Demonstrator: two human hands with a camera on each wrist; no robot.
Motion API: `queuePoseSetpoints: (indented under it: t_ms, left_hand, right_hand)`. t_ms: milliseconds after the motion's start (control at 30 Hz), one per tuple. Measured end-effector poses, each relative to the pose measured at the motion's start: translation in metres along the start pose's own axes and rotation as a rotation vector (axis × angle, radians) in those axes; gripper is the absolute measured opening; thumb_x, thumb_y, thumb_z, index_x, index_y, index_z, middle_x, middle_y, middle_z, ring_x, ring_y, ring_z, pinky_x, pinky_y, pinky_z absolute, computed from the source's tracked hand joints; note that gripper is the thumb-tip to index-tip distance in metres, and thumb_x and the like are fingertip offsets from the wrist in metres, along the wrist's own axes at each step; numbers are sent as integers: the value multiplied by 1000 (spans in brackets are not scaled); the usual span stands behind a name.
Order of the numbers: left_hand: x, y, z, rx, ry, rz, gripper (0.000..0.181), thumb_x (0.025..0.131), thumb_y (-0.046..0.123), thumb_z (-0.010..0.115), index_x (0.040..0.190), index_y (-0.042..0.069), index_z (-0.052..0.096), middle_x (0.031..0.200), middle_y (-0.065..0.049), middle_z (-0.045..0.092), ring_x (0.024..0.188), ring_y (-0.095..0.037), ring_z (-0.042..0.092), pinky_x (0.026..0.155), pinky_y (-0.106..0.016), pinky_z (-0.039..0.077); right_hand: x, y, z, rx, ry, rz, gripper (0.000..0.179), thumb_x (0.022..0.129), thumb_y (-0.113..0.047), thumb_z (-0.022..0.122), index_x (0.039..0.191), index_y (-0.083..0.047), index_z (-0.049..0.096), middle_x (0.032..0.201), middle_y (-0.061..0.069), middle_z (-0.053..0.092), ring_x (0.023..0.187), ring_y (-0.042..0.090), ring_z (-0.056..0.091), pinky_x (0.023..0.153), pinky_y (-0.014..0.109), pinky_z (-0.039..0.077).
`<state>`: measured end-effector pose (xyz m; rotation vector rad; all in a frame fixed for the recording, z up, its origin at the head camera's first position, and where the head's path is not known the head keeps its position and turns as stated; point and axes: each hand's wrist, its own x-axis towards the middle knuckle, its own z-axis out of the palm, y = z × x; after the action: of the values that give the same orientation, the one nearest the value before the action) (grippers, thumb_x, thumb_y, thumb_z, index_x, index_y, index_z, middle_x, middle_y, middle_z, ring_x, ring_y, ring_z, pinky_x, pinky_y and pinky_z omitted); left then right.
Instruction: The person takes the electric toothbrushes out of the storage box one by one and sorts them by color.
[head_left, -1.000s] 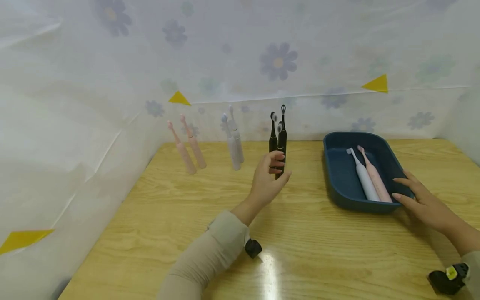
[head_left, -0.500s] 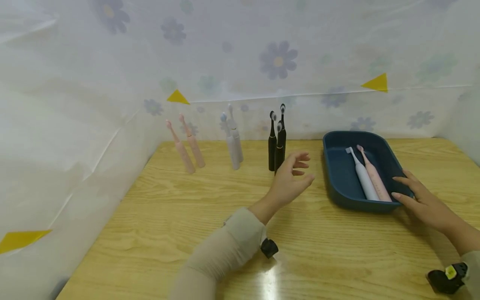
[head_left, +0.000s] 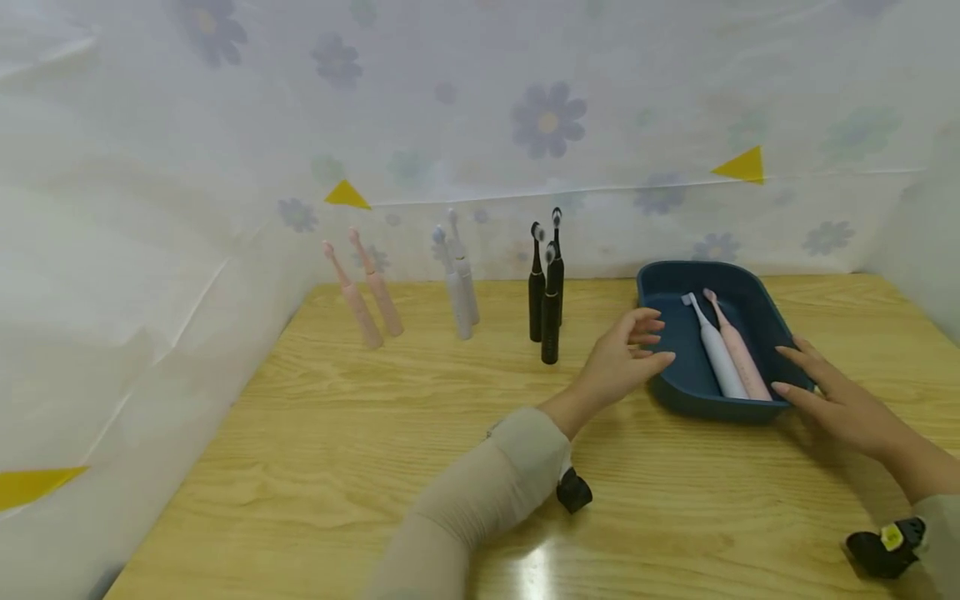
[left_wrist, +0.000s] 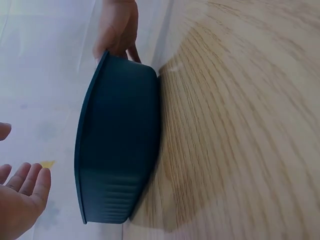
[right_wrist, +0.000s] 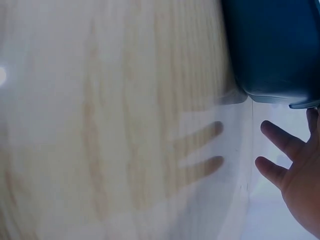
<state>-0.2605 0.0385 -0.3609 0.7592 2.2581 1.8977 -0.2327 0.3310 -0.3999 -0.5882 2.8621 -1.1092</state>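
My left hand (head_left: 622, 358) holds nothing; its fingers are loosely bent beside the left rim of a dark blue tray (head_left: 678, 404). In the left wrist view my left hand (left_wrist: 22, 200) appears at the lower left, apart from the tray. My right hand (head_left: 843, 404) grips the tray's front right corner, with its thumb and a finger reaching over the rim. Some of its fingers (right_wrist: 280, 137) spread below the rim in the right wrist view. Inside the tray lie a white electric toothbrush (head_left: 720, 354) and a pink electric toothbrush (head_left: 742, 354), side by side.
Several black electric toothbrushes (head_left: 550, 325) stand upright left of the tray. Two white ones (head_left: 459, 300) stand further left, then two pink ones (head_left: 362, 312). Behind them, a flowered sheet (head_left: 450, 125) hangs along the back edge of the wooden table (head_left: 337, 467).
My left hand has moved right, from beside the black toothbrushes to the tray's left rim, with nothing in it. The right hand keeps its place on the tray.
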Motion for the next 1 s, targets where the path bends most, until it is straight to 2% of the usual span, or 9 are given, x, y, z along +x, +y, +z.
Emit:
queuePoseSetpoints:
  t_ms: [133, 367, 467, 767, 1000]
  left_hand:
    - [5, -1, 6, 2, -14, -20, 50, 81, 16, 61, 126, 18, 39, 118, 6, 47, 101, -3, 47, 79, -16, 40]
    - [16, -4, 15, -13, -72, -85, 58, 81, 17, 61, 131, 24, 34, 125, 10, 41, 105, -3, 45, 78, -16, 41]
    - [23, -6, 20, -19, -89, -116, 60, 80, 18, 62, 132, 27, 31, 127, 11, 38, 107, -3, 44, 77, -18, 42]
    - [45, -7, 40, 77, -79, -169, 68, 78, 22, 64, 134, 31, 26, 130, 12, 34, 110, -3, 41, 74, -20, 43]
    - [63, -7, 55, 69, -53, -282, 65, 78, 22, 65, 132, 31, 29, 128, 12, 37, 109, -6, 43, 77, -26, 43]
  right_hand:
    - [0, 0, 1, 5, -16, 5, 60, 93, -15, 39, 138, -2, 3, 139, 15, -17, 121, 41, -12, 78, 70, 10]
    - [0, -2, 1, -19, 2, 32, 61, 93, -18, 40, 138, 0, 2, 139, 17, -18, 120, 47, -11, 78, 70, 9]
    - [0, -1, 1, -17, 5, 22, 61, 93, -17, 40, 138, 0, 3, 139, 16, -18, 120, 46, -11, 78, 70, 9]
    - [0, -1, 2, 15, 7, 3, 59, 93, -15, 38, 138, -1, 2, 139, 12, -19, 120, 44, -12, 76, 71, 9]
    - [0, -3, 3, 3, 10, 13, 59, 93, -15, 38, 137, 0, 2, 139, 14, -19, 119, 48, -10, 75, 71, 10]
